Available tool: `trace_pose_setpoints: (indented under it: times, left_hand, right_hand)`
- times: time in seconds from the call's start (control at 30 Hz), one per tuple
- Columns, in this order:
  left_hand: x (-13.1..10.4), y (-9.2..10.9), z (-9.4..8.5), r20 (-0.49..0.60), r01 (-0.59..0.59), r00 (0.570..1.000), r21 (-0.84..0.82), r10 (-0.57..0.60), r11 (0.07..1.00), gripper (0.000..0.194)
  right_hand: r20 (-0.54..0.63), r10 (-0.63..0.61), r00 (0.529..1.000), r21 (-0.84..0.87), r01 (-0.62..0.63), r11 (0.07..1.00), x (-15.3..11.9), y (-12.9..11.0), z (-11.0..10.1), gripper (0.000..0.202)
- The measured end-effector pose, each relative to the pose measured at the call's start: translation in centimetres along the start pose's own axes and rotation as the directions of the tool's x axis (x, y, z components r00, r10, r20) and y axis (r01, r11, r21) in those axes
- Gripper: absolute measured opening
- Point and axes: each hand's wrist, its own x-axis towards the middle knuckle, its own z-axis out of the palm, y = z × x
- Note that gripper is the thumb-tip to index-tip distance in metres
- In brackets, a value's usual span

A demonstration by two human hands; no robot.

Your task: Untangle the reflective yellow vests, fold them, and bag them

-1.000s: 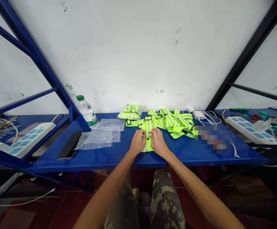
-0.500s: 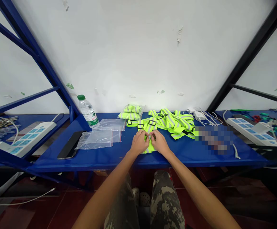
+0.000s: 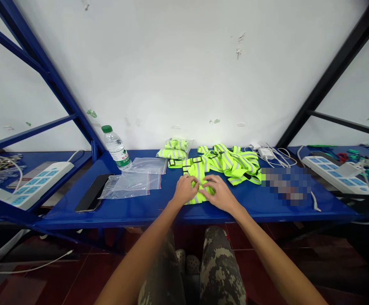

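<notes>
A neon yellow-green reflective strap (image 3: 198, 170) with grey stripes and black buckles lies folded on the blue table in front of me. My left hand (image 3: 186, 189) is closed at its left edge, thumb and forefinger pinching the fabric. On the other side my right hand (image 3: 220, 193) touches the strap, its thumb and fingers apart. The strap runs up into a loose heap of the same reflective straps (image 3: 235, 164) at the right. Behind it sits a clear bag with rolled reflective straps (image 3: 175, 149). The fabric under my fingers is partly hidden.
Clear zip bags (image 3: 129, 185) lie to the left, beside a black phone (image 3: 93, 194) and a water bottle (image 3: 117, 148) with a green cap. A white charger with cables (image 3: 266, 153) is at the back right. Power strips (image 3: 43, 182) stand beyond the blue frame bars.
My right hand has shifted slightly right and its fingers have spread. The strap's upper buckle has moved a little left and away from me. My left hand stays nearly in place.
</notes>
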Motion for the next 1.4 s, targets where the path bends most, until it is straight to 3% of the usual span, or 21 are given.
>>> trace_pose_setpoints:
  times: [0.13,0.37,0.5,0.63,0.73,1.0,1.2,1.3,1.4]
  left_hand:
    - [0.1,0.1,0.1,-0.009,0.012,1.000,-0.041,-0.013,0.999,0.014]
    - [-0.2,0.3,-0.9,-0.058,-0.016,0.998,-0.157,0.006,0.987,0.009]
    - [-1.5,1.2,-1.7,-0.125,-0.078,0.990,-0.086,0.067,0.993,0.013]
    - [-3.0,2.3,-2.2,-0.147,-0.115,0.983,-0.038,0.108,0.993,0.023]
    - [-3.1,2.7,-2.4,-0.157,-0.087,0.985,-0.054,0.077,0.995,0.029]
    - [0.0,2.7,-3.3,-0.051,0.109,0.993,0.107,-0.104,0.988,0.032]
    - [0.7,2.2,-2.2,-0.005,0.149,0.989,0.155,-0.149,0.977,0.031]
    - [0.4,2.2,-1.5,-0.051,0.191,0.981,0.203,-0.185,0.960,0.028]
    - [0.1,2.2,-1.2,-0.109,0.170,0.983,0.263,-0.146,0.950,0.025]
  right_hand:
    - [0.146,-0.134,0.980,-0.061,0.144,0.988,-1.3,-0.6,-0.9,0.050]
    - [0.174,-0.165,0.971,-0.101,0.184,0.978,-1.3,-1.1,-0.7,0.038]
    - [0.187,-0.168,0.968,-0.096,0.188,0.978,-1.2,-0.9,-0.7,0.036]
    - [0.182,-0.138,0.974,-0.070,0.153,0.986,-0.8,-0.8,-0.7,0.031]
    - [0.168,-0.090,0.982,-0.087,0.106,0.991,-0.4,-1.1,-0.5,0.032]
    - [0.004,0.120,0.993,-0.189,-0.117,0.975,1.6,-0.9,0.9,0.034]
    - [-0.083,0.134,0.987,-0.200,-0.148,0.969,2.6,0.1,2.2,0.046]
    - [-0.090,0.158,0.983,-0.202,-0.174,0.964,2.4,0.5,2.8,0.045]
    - [-0.103,0.169,0.980,-0.190,-0.186,0.964,2.3,0.6,3.1,0.039]
